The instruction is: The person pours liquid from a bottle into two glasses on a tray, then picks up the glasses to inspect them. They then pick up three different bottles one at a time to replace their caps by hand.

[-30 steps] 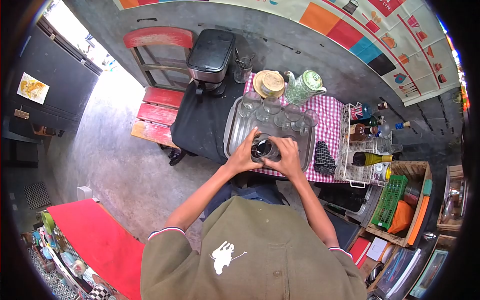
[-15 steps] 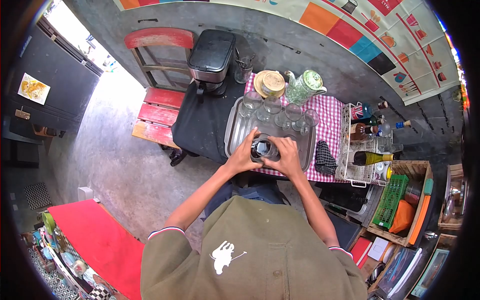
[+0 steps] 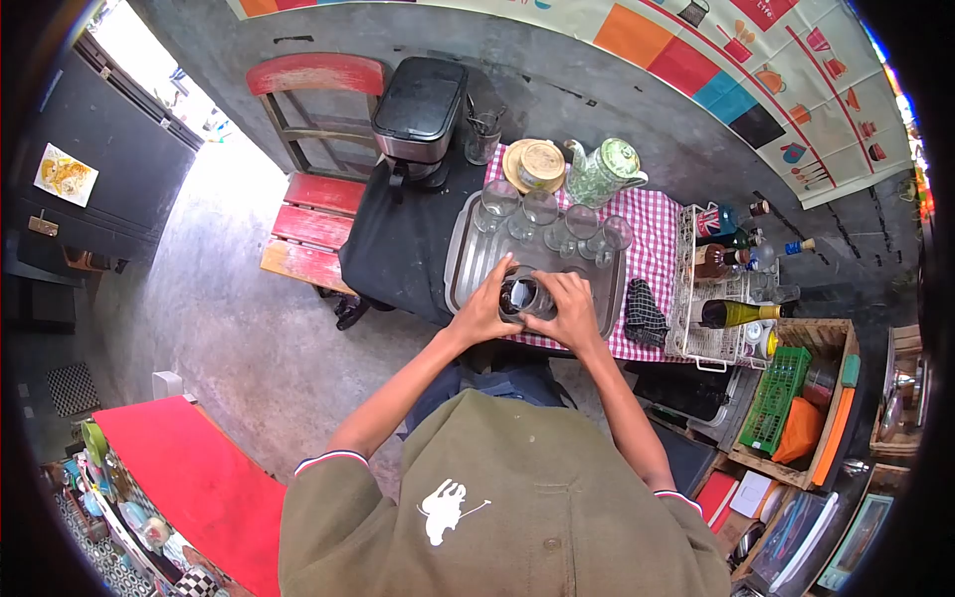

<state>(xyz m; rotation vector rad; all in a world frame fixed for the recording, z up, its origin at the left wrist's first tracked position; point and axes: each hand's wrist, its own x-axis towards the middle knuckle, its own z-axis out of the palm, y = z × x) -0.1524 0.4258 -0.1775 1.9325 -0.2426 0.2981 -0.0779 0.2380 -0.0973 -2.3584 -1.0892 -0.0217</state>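
Both my hands are wrapped round a clear round glass (image 3: 519,296), seen from above with its inside looking dark. My left hand (image 3: 484,306) grips its left side, and my right hand (image 3: 565,310) closes on its right side. The thumbs come near each other at the front. The glass is over the near part of a grey metal tray (image 3: 466,261); whether it touches the tray is hidden. Farther back on this tray stand several clear stemmed glasses (image 3: 538,213). A dark checked cloth (image 3: 646,314) lies crumpled to the right of the tray.
Behind the tray stand a green patterned teapot (image 3: 604,177) and a lidded bowl (image 3: 538,163). A black bin-like container (image 3: 422,109) is at back left, beside a red chair (image 3: 316,204). On the right, a white wire rack (image 3: 708,343) holds bottles, near a wooden crate (image 3: 841,348).
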